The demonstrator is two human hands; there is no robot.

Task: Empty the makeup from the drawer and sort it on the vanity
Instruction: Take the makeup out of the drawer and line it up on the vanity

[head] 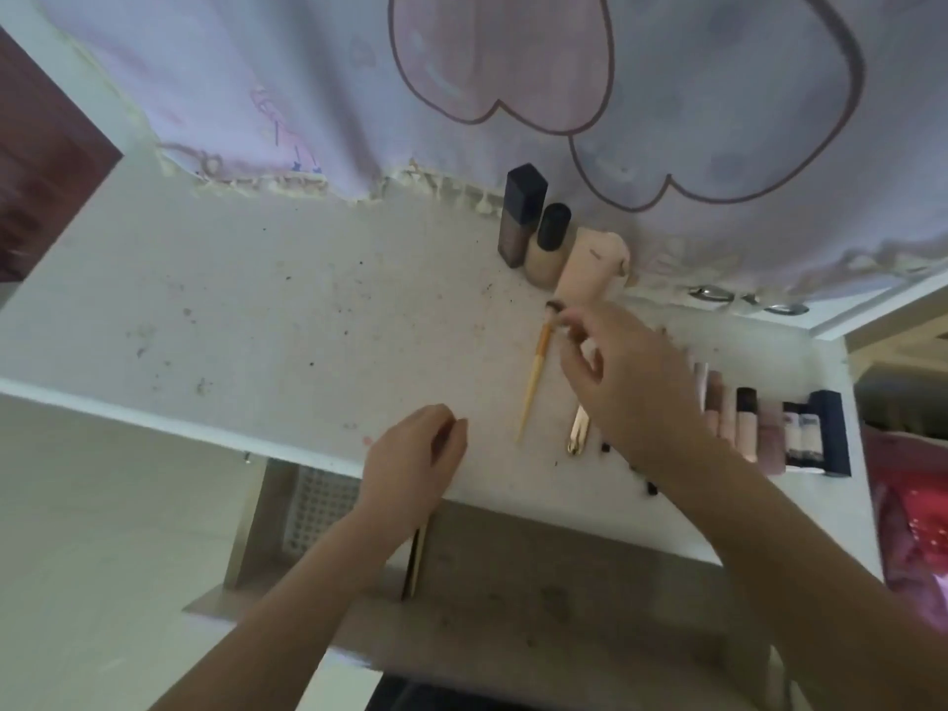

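Your vanity top [256, 310] is white, flecked with dark specks. The cloth [513, 69] hanging behind it is pale lilac with a big pink heart outlined in dusty mauve. The square bottle [520, 218] is brown with a black cap; the round bottle [546, 248] beside it is beige, also black-capped. The brush [533, 387] has a yellow-tan handle. The tubes [738, 418] near your right arm run pink and beige, ending in navy. The drawer [538, 597] is grey-brown inside.
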